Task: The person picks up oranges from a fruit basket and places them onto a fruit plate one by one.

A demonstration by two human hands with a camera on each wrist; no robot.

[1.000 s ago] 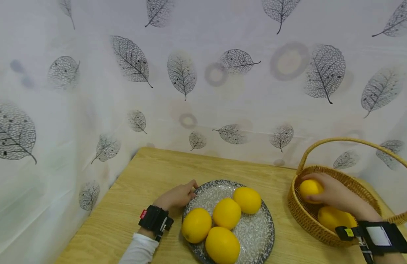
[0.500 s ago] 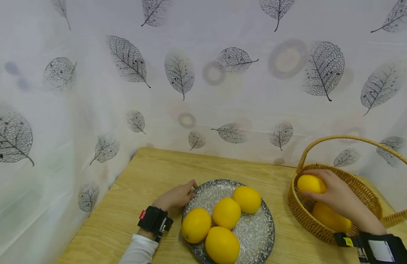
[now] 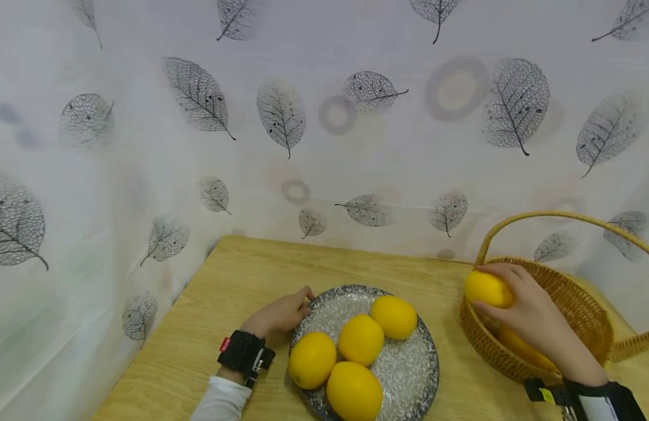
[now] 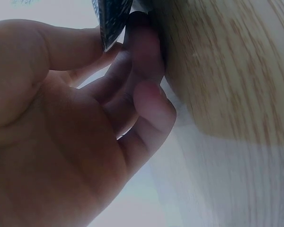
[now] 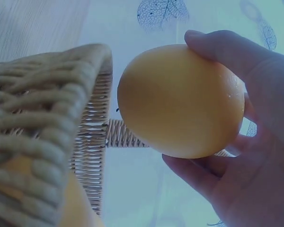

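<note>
My right hand [image 3: 532, 318] grips a yellow lemon [image 3: 489, 289] at the left rim of the wicker basket [image 3: 487, 345]. In the right wrist view, thumb and fingers wrap around this lemon [image 5: 180, 101], raised past the basket's edge. Another lemon [image 3: 521, 345] lies in the basket, partly hidden by my right hand. My left hand [image 3: 277, 313] holds the left edge of a speckled grey plate [image 3: 406, 380]. The left wrist view shows the plate's dark rim [image 4: 111, 23] between thumb and fingers, which reach under it. Several lemons [image 3: 361, 340] rest on the plate's left and back.
Plate and basket stand on a wooden table [image 3: 266, 263], with a strip of tabletop between them. The basket's tall arched handle [image 3: 556, 214] rises over its opening. A leaf-patterned curtain [image 3: 324, 169] hangs behind the table and along its left side.
My right hand has lifted the lemon from inside the basket, up and slightly left to the rim. The left hand and plate have stayed in place.
</note>
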